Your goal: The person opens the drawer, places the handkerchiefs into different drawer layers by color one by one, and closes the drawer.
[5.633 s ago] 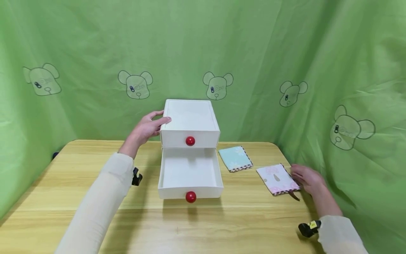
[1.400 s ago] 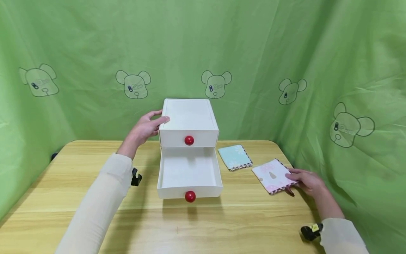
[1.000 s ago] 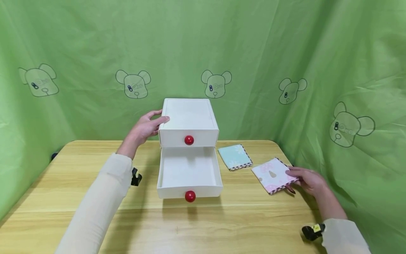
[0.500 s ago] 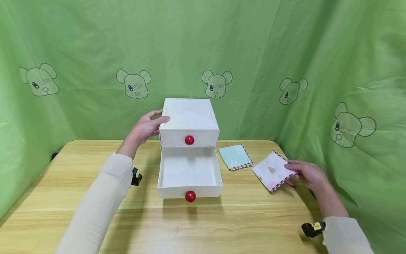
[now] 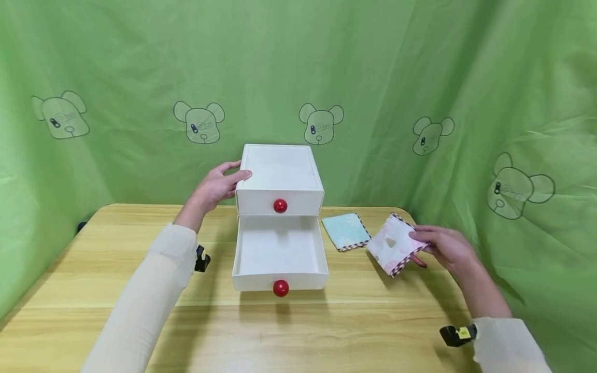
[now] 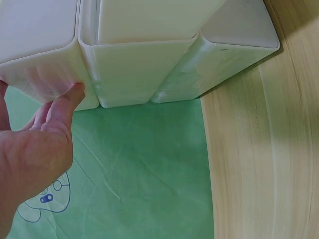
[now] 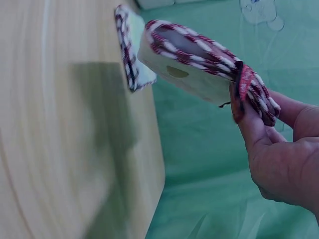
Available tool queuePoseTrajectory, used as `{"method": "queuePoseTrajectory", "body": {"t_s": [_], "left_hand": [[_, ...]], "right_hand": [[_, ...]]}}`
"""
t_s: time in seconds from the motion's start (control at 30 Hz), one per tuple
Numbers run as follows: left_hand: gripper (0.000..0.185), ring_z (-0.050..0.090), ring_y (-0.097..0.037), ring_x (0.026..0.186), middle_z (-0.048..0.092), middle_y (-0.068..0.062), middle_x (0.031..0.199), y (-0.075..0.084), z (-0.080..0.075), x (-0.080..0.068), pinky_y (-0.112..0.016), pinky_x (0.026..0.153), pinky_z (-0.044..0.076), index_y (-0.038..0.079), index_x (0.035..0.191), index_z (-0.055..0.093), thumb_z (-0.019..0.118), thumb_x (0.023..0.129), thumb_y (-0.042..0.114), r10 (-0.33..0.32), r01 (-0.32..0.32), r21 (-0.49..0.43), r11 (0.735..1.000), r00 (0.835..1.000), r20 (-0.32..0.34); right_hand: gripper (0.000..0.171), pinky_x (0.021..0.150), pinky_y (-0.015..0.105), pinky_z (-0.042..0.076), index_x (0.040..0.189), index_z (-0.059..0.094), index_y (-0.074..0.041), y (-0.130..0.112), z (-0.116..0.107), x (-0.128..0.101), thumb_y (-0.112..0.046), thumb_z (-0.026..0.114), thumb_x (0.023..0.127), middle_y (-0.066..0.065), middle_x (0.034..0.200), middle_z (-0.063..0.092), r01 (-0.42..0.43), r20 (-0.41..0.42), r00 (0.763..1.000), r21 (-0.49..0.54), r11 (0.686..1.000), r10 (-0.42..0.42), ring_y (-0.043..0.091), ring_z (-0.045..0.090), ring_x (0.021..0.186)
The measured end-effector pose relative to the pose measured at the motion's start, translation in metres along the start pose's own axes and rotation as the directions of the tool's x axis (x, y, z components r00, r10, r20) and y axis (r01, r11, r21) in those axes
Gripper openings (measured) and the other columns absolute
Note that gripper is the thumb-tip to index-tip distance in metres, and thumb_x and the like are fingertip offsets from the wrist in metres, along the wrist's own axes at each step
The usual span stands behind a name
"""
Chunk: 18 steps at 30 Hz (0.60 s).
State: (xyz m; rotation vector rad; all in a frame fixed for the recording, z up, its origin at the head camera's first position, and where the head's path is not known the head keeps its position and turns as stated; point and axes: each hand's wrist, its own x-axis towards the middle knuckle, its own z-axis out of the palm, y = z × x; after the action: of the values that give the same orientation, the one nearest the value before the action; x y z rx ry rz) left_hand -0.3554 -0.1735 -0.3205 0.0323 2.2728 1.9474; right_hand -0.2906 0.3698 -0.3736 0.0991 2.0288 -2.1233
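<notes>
A white two-drawer unit (image 5: pixel 282 168) stands at the back middle of the table. Its lower drawer (image 5: pixel 254 282) is pulled out and bare inside; its upper drawer (image 5: pixel 254 203) is closed. My left hand (image 5: pixel 215 187) grips the unit's upper left side, thumb on the top edge and fingers against the side wall. In my right hand (image 5: pixel 450 249), a folded white-and-pink cloth (image 5: pixel 396 243) is pinched by its right edge and hangs tilted above the table. The right wrist view shows its checked trim and a dark red loop (image 7: pixel 244 82).
A folded light-blue cloth (image 5: pixel 346 231) lies flat between the unit and the held cloth. Red round knobs (image 5: pixel 281 288) stick out from both drawer fronts. Green curtain (image 5: pixel 373 77) hangs behind and beside the wooden table (image 5: pixel 261 336).
My right hand, first beside the white-and-pink cloth, has taken hold of its edge, lifted it off the table and moved it slightly left. The left hand stays in place on the drawer unit.
</notes>
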Motion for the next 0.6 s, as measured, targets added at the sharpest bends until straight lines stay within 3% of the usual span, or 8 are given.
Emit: {"method": "queuePoseTrajectory", "body": {"t_s": [0.3, 0.6], "left_hand": [[0.08, 0.056, -0.026, 0.125, 0.055, -0.014, 0.145, 0.0, 0.001, -0.001, -0.039, 0.111, 0.048, 0.021, 0.161, 0.028, 0.07, 0.096, 0.037, 0.0, 0.0, -0.018, 1.0, 1.0, 0.005], [0.079, 0.06, -0.016, 0.108, 0.06, -0.009, 0.132, -0.001, 0.0, 0.001, -0.031, 0.1, 0.052, 0.022, 0.161, 0.028, 0.071, 0.095, 0.038, -0.005, 0.005, -0.015, 1.0, 1.0, -0.001]], "right_hand": [[0.022, 0.075, 0.022, 0.061, 0.096, 0.078, -0.016, -0.024, 0.027, -0.009, 0.004, 0.07, 0.091, 0.002, 0.095, 0.076, 0.049, 0.023, 0.999, 0.014, 0.999, -0.049, 0.012, 0.072, 0.082], [0.021, 0.081, 0.024, 0.061, 0.1, 0.076, -0.011, -0.048, 0.057, -0.016, 0.006, 0.066, 0.093, 0.005, 0.099, 0.076, 0.076, 0.092, 0.993, 0.037, 0.996, -0.079, 0.015, 0.073, 0.086]]}}
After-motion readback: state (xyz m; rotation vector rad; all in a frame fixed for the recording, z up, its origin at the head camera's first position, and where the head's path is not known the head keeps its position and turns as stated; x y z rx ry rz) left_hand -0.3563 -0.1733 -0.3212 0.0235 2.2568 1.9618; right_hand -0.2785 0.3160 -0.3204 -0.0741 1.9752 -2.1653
